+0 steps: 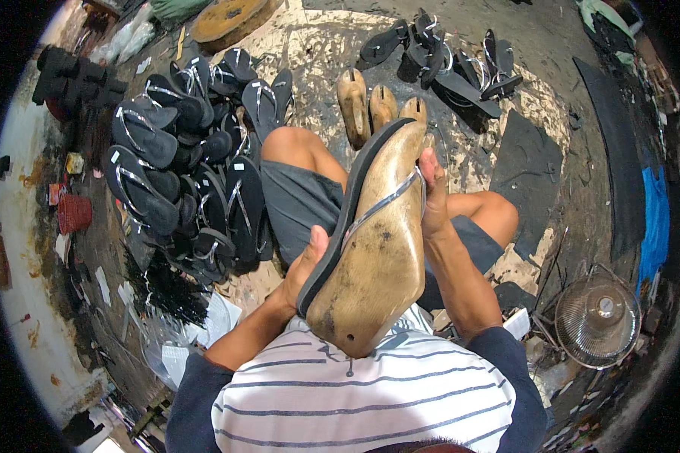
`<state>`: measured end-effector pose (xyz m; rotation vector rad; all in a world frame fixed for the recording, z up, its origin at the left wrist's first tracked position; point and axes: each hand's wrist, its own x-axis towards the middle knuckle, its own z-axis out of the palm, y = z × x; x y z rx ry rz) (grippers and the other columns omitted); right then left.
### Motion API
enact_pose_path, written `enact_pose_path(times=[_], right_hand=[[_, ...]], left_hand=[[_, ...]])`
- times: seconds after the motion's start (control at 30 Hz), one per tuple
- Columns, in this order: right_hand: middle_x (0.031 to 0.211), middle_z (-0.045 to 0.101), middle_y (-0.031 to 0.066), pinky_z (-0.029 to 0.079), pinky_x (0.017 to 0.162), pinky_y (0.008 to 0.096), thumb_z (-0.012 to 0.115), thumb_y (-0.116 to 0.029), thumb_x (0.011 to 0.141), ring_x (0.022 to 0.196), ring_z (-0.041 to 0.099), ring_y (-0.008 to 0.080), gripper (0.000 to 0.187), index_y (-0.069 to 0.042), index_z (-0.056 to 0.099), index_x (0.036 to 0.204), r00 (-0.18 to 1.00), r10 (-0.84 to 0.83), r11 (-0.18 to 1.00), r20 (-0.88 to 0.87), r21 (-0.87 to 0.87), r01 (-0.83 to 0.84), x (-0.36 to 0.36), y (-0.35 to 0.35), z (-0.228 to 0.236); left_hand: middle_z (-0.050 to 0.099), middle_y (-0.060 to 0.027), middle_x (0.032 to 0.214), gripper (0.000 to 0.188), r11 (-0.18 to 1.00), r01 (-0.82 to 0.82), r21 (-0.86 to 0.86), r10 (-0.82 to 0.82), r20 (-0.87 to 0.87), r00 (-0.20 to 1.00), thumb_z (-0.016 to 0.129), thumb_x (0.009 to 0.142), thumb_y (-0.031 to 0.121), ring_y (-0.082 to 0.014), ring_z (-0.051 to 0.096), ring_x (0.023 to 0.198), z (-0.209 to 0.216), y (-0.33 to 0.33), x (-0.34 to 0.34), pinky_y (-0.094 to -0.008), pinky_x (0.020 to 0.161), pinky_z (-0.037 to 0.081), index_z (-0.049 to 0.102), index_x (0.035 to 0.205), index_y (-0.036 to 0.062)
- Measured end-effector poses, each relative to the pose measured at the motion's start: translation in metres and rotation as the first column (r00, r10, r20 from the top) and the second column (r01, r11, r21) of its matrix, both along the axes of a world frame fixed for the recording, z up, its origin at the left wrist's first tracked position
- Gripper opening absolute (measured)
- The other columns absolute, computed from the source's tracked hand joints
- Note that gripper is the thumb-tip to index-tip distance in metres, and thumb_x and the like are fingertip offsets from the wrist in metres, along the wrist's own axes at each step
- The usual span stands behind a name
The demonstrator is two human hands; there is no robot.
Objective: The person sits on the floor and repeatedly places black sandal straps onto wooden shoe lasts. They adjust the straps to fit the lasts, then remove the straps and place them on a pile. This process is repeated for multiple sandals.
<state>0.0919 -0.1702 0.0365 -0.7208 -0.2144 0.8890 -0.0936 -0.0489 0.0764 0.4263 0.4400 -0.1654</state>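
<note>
Wooden last (381,257) with black sandal (347,219), between left hand (304,264), right hand (434,192)

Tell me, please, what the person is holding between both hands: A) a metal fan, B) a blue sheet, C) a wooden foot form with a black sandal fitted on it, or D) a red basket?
C: the left hand grips the black sandal stretched over the wooden foot form, while the right hand presses at its silver strap.
</note>
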Motion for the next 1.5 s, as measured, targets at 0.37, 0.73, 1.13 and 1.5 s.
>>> enact_pose_path(times=[0.37, 0.73, 1.13, 1.5], right_hand=[[0.115, 0.066, 0.0086, 0.056, 0.091, 0.0366, 0.045, -0.051, 0.101, 0.102, 0.067, 0.0189, 0.054, -0.006, 0.053, 0.131, 0.997, -0.069, 0.997, -0.021, 0.044, 0.07, -0.005, 0.011, 0.004], [0.11, 0.064, 0.0057, 0.055, 0.086, 0.0349, 0.049, -0.053, 0.097, 0.097, 0.065, 0.0167, 0.051, -0.009, 0.054, 0.125, 0.999, 0.016, 0.999, 0.036, -0.043, -0.015, -0.002, 0.016, 0.008], [0.117, 0.062, 0.0072, 0.05, 0.083, 0.0266, 0.048, -0.047, 0.104, 0.1, 0.059, 0.0125, 0.059, 0.003, 0.053, 0.134, 0.809, 0.376, 0.867, 0.451, -0.48, -0.135, 0.036, 0.014, 0.095], [0.15, 0.04, 0.0173, 0.054, 0.096, 0.0464, 0.062, -0.045, 0.092, 0.128, 0.054, 0.0319, 0.088, -0.011, 0.016, 0.158, 0.804, 0.467, 0.817, -0.369, 0.526, -0.234, -0.054, -0.014, 0.084]], left_hand=[[0.067, -0.0115, 0.12, 0.053, 0.872, 0.068, 0.485, -0.063, -0.028, 0.998, 0.033, 0.109, 0.041, -0.0184, 0.066, 0.109, 0.015, 0.008, -0.02, -0.0317, 0.094, 0.054, 0.058, 0.13, -0.0013], [0.066, -0.0094, 0.118, 0.049, 0.908, 0.104, 0.406, -0.058, -0.124, 0.991, 0.039, 0.108, 0.039, -0.0147, 0.065, 0.105, 0.024, 0.004, -0.028, -0.0296, 0.095, 0.051, 0.057, 0.128, -0.0011], [0.007, -0.0281, 0.158, 0.143, 0.454, -0.163, 0.876, -0.202, 0.279, 0.939, 0.089, 0.071, 0.043, -0.0365, 0.01, 0.15, 0.072, 0.008, 0.038, -0.0457, 0.121, 0.012, -0.019, 0.153, -0.0016], [0.035, -0.0286, 0.15, 0.094, 0.939, -0.342, 0.041, 0.245, 0.619, 0.746, 0.061, 0.079, 0.042, -0.0402, 0.047, 0.132, 0.048, 0.017, 0.126, -0.0491, 0.113, 0.04, 0.024, 0.152, -0.0055]])
